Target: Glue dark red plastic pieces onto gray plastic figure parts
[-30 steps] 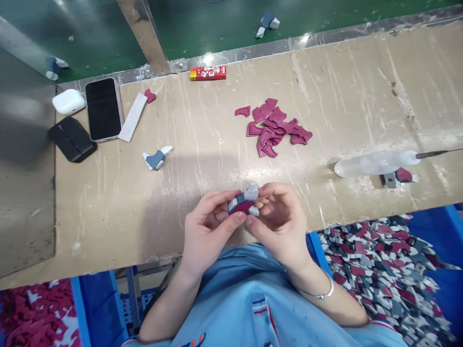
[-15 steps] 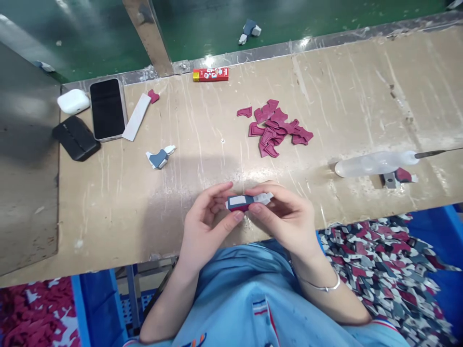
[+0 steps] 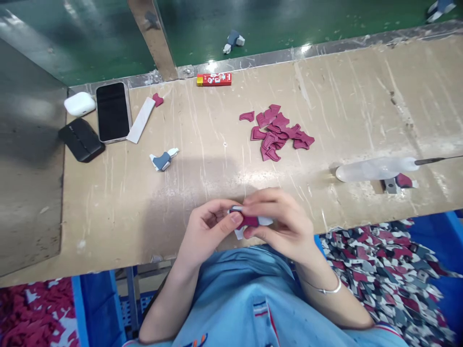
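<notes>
Close to the table's front edge, a small plastic part (image 3: pixel 249 221) in maroon, white and dark blue is held between both hands. My left hand (image 3: pixel 213 224) pinches its left end with thumb and fingers. My right hand (image 3: pixel 280 217) grips it from the right, its fingers over the top and thumb below, hiding some of the part. Beyond the hands lies a loose pile of maroon plastic pieces (image 3: pixel 277 130). A similar blue and white part (image 3: pixel 163 160) rests on the table to the left.
A white-handled pointed tool (image 3: pixel 376 169) lies right, beside another assembled part (image 3: pixel 400 183). Phone (image 3: pixel 114 113), white case (image 3: pixel 79 104), black case (image 3: pixel 82 140), pale strip (image 3: pixel 141 120) and red lighter (image 3: pixel 214 79) sit toward the back. Filled blue bins (image 3: pixel 97 308) flank the front.
The part has been turned, so its maroon face now shows instead of the blue and white side. Both hands have shifted slightly nearer my body, and the right fingers have moved over the part.
</notes>
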`<move>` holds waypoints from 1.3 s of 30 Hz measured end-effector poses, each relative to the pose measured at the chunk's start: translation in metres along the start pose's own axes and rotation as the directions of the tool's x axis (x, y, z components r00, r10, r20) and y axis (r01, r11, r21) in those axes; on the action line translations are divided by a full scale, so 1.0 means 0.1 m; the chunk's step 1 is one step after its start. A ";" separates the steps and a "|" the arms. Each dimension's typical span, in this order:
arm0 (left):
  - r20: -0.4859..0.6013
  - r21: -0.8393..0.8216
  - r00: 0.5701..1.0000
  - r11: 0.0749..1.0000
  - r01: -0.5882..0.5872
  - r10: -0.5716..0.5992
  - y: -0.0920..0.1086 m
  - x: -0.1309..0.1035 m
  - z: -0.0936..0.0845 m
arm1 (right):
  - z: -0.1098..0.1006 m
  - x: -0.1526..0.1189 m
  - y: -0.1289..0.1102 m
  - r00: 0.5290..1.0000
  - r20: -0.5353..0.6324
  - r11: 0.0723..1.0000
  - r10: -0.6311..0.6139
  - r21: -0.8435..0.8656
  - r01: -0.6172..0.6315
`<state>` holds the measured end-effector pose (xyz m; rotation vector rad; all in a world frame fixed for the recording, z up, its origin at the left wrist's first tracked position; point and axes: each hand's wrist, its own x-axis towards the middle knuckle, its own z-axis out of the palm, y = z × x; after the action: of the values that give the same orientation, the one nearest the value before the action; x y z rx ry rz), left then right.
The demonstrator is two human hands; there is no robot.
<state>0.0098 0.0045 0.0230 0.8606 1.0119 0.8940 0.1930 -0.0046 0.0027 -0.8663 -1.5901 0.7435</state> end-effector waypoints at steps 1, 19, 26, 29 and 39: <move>0.048 0.007 0.999 1.000 0.025 -0.025 0.01 -0.01 -0.02 | -0.03 0.01 0.01 0.999 0.002 0.999 -0.032 -0.016 0.032; 0.219 0.493 0.689 0.531 -0.689 0.691 -0.05 -0.07 0.00 | 0.03 -0.10 0.02 0.986 -0.159 0.997 0.043 0.071 -0.032; 0.271 0.434 0.624 0.486 -0.759 0.733 -0.05 -0.04 0.05 | 0.05 -0.11 0.01 0.992 -0.116 0.972 0.040 0.235 -0.012; 0.278 0.428 0.630 0.494 -0.757 0.725 -0.03 -0.04 0.07 | 0.05 -0.11 0.00 0.994 -0.099 0.968 0.054 0.248 -0.028; 0.240 0.453 0.654 0.513 -0.729 0.718 -0.07 -0.04 0.00 | -0.09 -0.13 -0.05 0.991 0.067 0.983 0.116 0.135 -0.125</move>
<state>0.0107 -0.0016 0.0177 1.8552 0.8658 1.3356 0.2024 -0.0176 0.0016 -0.8505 -1.5275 0.9625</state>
